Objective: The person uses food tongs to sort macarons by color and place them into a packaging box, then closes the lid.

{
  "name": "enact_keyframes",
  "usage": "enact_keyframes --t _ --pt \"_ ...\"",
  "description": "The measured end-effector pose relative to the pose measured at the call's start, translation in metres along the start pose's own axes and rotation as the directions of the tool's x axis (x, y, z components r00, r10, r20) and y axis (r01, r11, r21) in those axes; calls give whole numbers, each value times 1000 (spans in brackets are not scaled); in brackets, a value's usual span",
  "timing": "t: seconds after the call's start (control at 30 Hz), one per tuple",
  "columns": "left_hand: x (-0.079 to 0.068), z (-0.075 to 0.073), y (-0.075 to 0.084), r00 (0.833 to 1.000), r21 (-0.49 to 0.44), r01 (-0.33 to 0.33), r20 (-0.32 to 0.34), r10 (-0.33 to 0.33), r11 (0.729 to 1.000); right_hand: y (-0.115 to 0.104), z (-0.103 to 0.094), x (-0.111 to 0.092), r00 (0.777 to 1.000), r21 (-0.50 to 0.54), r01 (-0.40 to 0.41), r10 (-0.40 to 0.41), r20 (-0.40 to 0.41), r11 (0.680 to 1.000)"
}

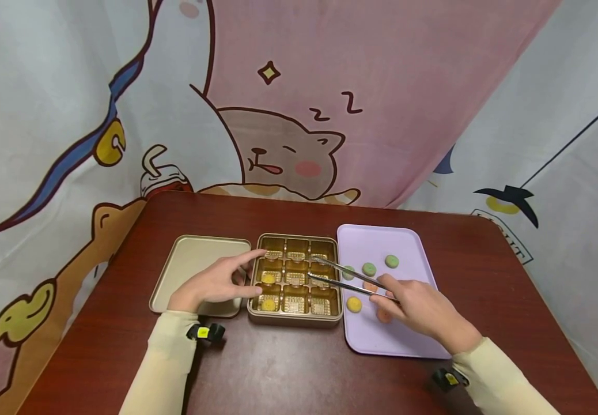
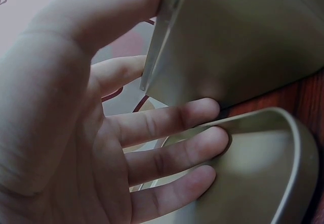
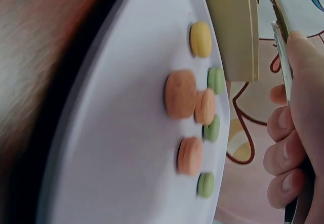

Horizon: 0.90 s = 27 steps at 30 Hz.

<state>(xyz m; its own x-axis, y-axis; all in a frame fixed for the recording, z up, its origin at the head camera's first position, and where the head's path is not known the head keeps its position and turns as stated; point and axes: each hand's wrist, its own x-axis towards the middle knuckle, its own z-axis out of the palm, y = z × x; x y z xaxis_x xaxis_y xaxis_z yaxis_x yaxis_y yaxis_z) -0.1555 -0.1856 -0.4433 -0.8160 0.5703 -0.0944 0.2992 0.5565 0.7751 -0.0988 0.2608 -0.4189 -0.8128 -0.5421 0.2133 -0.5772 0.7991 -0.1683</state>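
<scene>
My right hand (image 1: 423,305) grips metal tongs (image 1: 351,285); their tips are apart over the right part of a gold box (image 1: 294,323), with nothing seen between them. The box has a gold tray of several compartments. Two yellow macarons sit in its left column, one in the middle row (image 1: 268,278) and one in the front row (image 1: 268,304). My left hand (image 1: 216,283) touches the box's left side with thumb and forefinger. In the left wrist view its other fingers (image 2: 172,150) extend loosely above the box lid (image 2: 253,173).
A lilac tray (image 1: 402,340) stands right of the box. On it lie a yellow macaron (image 3: 201,39), three green macarons (image 1: 392,261) and three orange macarons (image 3: 190,155). The gold lid (image 1: 195,253) lies left of the box. Behind the brown table (image 1: 278,369) hangs a cartoon-printed curtain (image 1: 382,86).
</scene>
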Motion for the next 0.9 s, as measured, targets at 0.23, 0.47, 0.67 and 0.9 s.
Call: enact_keyframes --t 0.23,0.47,0.67,0.9 --pt "-1 0 0 1000 10 4 -5 -4 1000 9 -8 -22 997 -68 -80 81 19 995" --pt "-1 0 0 1000 9 1 -4 -1 1000 19 -14 -46 987 -104 -155 157 13 982" --pt "0 0 0 1000 12 0 -10 0 1000 26 -17 -62 972 -109 -217 225 63 970" --pt "0 1 0 1000 11 0 -9 1 1000 32 -17 -71 974 -125 -195 208 94 973"
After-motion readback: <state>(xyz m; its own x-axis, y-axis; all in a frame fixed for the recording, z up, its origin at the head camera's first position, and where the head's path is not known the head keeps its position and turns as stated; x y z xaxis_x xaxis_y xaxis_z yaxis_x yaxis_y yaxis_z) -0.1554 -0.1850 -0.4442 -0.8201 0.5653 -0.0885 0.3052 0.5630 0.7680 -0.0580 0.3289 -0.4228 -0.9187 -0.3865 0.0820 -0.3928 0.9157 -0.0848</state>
